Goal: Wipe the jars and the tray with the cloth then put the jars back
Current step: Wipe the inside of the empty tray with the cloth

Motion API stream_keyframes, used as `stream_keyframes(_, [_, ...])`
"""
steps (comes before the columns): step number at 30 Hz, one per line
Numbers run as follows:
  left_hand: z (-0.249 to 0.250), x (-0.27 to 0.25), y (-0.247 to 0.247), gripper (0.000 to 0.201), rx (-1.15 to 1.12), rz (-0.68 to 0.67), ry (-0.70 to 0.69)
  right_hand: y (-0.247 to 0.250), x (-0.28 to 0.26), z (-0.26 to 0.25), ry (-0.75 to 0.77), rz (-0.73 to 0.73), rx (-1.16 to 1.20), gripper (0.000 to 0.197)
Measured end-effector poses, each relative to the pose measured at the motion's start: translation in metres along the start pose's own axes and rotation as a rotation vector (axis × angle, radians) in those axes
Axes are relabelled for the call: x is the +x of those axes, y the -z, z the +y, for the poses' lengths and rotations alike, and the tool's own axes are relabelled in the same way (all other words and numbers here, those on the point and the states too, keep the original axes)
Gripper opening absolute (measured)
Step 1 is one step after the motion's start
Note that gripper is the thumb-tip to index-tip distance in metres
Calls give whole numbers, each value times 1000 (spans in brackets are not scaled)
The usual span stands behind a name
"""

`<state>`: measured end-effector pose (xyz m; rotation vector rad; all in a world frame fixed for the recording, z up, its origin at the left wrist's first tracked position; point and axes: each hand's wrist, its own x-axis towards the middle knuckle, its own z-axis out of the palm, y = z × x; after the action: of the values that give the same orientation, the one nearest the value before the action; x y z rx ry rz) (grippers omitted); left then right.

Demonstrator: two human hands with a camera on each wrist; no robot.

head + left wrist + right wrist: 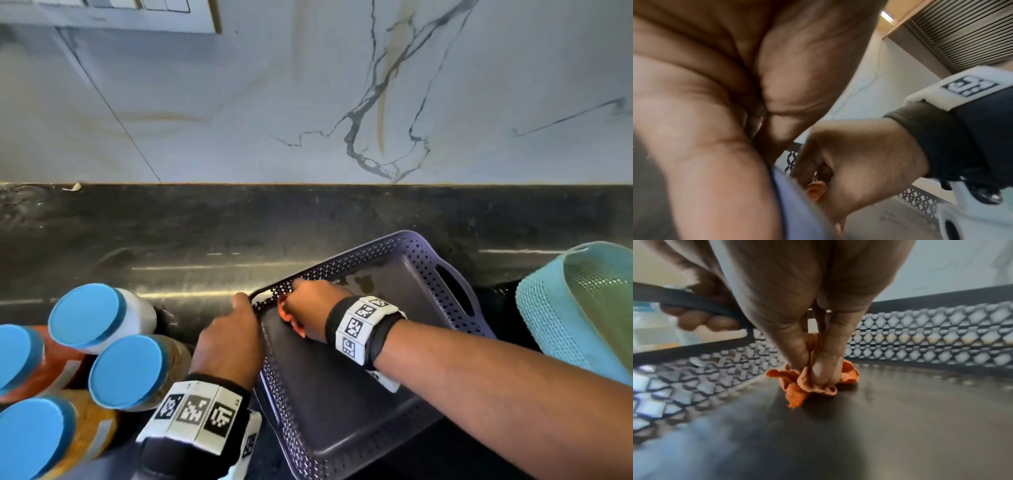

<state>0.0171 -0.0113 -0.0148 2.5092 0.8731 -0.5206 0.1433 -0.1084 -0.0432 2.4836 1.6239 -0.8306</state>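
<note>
A dark purple perforated tray [421,253] lies on the black counter, tilted up on its left side. My left hand [236,329] grips the tray's left handle, its fingers curled round the rim [701,321]. My right hand [308,305] reaches into the tray's far left corner and pinches a bunched orange cloth [809,382] against the tray floor [900,418]. A bit of the cloth [291,318] shows under that hand in the head view. Several jars with blue lids [85,315] stand on the counter left of the tray.
A teal mesh basket [555,318] sits close to the tray's right end. A marble backsplash [308,102] rises behind the black counter [205,233]. A wet patch [363,281] shows on the tray floor near the far wall.
</note>
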Motion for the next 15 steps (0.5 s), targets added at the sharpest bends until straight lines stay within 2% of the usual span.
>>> stream_keyframes(3, [-1, -2, -2, 16, -9, -4, -14, 4, -10, 46, -141, -10, 23, 22])
stream_keyframes(5, [0, -5, -3, 17, -16, 7, -14, 7, -23, 73, -251, 17, 16, 16])
stream_keyframes(9, [-4, -9, -4, 42, -100, 22, -48, 13, -42, 121, -492, 163, 53, 18])
stream_keyframes(12, [-4, -14, -2, 47, -199, -49, -29, 16, -33, 128, -661, 226, 157, 21])
stream_keyframes(15, [-1, -21, 2, 35, -267, -85, -27, 17, -20, 118, -719, 229, 222, 18])
